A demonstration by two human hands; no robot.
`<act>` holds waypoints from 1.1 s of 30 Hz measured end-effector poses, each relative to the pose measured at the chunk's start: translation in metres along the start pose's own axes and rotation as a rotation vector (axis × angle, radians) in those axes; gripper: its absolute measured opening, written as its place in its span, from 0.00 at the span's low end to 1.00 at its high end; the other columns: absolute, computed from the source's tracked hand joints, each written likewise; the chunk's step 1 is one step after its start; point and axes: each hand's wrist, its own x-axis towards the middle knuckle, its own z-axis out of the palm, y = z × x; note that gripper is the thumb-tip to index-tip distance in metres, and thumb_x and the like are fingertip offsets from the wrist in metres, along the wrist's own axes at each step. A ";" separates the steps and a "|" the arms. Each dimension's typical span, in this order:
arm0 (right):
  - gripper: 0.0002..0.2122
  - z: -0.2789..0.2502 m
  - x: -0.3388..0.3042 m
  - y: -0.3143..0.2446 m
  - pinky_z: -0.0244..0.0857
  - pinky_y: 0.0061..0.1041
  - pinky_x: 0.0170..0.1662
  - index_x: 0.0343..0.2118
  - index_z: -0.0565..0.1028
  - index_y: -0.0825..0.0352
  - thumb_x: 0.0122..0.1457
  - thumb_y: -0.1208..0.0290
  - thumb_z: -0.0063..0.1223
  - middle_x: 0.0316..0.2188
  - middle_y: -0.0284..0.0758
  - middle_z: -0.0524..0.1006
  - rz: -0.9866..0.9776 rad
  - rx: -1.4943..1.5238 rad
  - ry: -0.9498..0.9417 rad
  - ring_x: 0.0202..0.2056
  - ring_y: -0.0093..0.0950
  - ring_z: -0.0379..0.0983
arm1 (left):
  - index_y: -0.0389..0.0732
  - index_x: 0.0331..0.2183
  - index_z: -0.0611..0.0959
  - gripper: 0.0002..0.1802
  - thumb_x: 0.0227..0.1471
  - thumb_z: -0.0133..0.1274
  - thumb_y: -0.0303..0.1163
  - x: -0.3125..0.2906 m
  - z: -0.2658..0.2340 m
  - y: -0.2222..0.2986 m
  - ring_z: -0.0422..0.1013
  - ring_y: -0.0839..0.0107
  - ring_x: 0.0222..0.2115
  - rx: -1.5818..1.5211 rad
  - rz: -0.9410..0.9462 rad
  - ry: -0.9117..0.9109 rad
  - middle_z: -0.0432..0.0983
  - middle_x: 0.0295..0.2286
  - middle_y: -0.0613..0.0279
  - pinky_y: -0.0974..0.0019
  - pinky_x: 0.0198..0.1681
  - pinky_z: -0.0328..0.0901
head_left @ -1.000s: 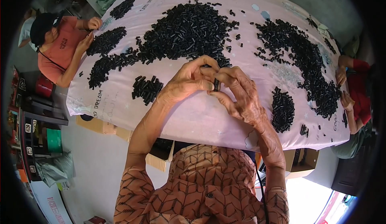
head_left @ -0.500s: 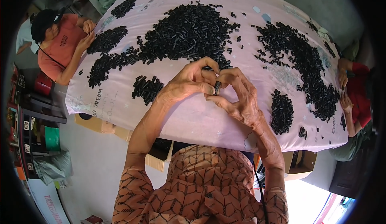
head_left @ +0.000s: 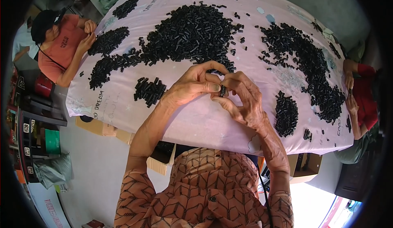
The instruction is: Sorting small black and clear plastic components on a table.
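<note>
Between my two hands is one small black cylindrical piece, held over the near middle of the cloth-covered table. My left hand pinches it from the left with thumb and fingers. From the right, my right hand grips the same piece between thumb and fingertips. Just beyond my hands spreads a big heap of similar black pieces. A smaller pile lies left of my left forearm, and another small pile lies right of my right hand. My fingers partly cover the held piece.
A pink patterned cloth covers the table. One person in an orange shirt works at the left edge; another in a red sleeve at the right, beside a long heap. Cardboard boxes stand below the near edge.
The black piece has turned a little between my fingers, and my right fingers have shifted slightly on it. Both hands stay in nearly the same place.
</note>
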 end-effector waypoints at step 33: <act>0.19 0.008 0.000 0.007 0.69 0.28 0.28 0.37 0.73 0.70 0.43 0.71 0.69 0.33 0.38 0.73 -0.056 -0.020 0.061 0.29 0.31 0.72 | 0.34 0.47 0.71 0.27 0.46 0.62 0.30 -0.002 -0.011 -0.006 0.73 0.77 0.29 -0.028 -0.053 0.005 0.78 0.31 0.60 0.75 0.33 0.66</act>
